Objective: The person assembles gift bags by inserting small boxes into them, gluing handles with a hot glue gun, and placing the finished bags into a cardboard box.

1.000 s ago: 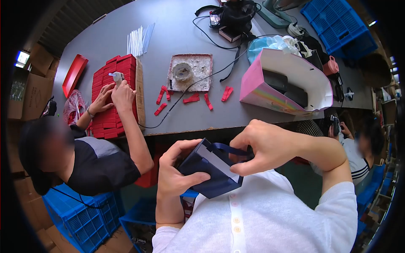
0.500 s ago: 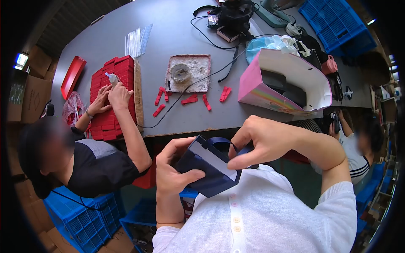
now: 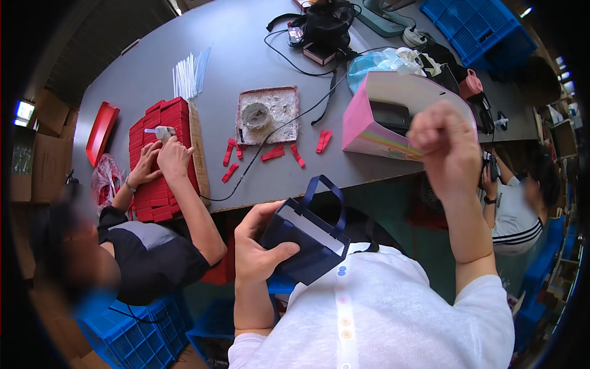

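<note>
My left hand point(image 3: 253, 251) grips a small dark-blue paper gift bag point(image 3: 304, 249) by its side, thumb across the front. The bag tilts in front of my chest, its pale inside showing at the top. One blue ribbon handle point(image 3: 339, 203) arches up from the far rim; another loop hangs toward my shirt. My right hand point(image 3: 447, 141) is raised, apart from the bag, in front of a pink open-topped box point(image 3: 362, 126) with dark items inside. Motion blurs its fingers, so I cannot tell whether they hold anything.
On the grey table point(image 3: 227, 61), red ribbon pieces point(image 3: 272, 154) lie near a smeared tray point(image 3: 279, 101) with a tape roll point(image 3: 256, 115). At left, a co-worker's hands point(image 3: 175, 160) hold a small bottle over a red block stack point(image 3: 153, 190). A black cable point(image 3: 279, 132) crosses the table.
My right hand has left the gift bag's handle and moved up and right to the pink box. The far ribbon handle now stands up. My left hand still holds the bag.
</note>
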A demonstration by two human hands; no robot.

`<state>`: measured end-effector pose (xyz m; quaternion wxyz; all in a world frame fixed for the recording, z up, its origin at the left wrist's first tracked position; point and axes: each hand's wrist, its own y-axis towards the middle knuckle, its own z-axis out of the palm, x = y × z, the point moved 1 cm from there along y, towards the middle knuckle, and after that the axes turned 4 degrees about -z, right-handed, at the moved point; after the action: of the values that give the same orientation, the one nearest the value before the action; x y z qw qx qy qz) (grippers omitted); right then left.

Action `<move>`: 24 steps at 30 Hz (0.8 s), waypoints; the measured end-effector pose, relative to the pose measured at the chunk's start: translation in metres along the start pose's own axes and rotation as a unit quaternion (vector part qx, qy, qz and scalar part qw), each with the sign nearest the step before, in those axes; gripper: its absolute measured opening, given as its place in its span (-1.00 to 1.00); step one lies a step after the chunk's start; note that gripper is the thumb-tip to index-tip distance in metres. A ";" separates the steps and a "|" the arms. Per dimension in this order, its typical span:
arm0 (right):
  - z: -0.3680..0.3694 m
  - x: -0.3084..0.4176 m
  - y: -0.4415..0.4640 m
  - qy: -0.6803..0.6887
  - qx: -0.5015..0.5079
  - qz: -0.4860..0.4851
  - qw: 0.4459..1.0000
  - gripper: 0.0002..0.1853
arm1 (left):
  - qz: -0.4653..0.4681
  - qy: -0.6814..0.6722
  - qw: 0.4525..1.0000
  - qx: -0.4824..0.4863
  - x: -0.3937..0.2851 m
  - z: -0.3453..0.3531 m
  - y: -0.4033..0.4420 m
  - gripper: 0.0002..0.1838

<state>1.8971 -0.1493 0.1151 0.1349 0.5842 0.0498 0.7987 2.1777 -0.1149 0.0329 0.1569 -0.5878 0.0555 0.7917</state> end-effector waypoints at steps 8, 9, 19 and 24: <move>-0.021 0.027 -0.064 -0.421 0.274 -0.280 0.818 -0.73 | -0.083 0.032 0.986 0.138 0.011 0.021 0.034 -0.33; -0.014 0.029 -0.072 -0.462 0.297 -0.273 0.790 -0.74 | -0.086 0.035 0.984 0.149 0.010 0.029 0.034 -0.33; -0.095 0.046 -0.136 -0.558 0.268 -0.341 0.707 -0.81 | -0.130 0.090 0.963 0.216 0.025 0.133 0.037 -0.34; -0.162 0.086 -0.171 -0.421 0.118 -0.287 0.852 -0.59 | -0.110 0.102 0.950 0.275 0.033 0.207 0.031 -0.33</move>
<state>1.7463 0.0513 0.1027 0.2965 0.8360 0.2477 0.3896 1.9708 -0.0816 0.0608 0.3925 -0.6015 0.2219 0.6595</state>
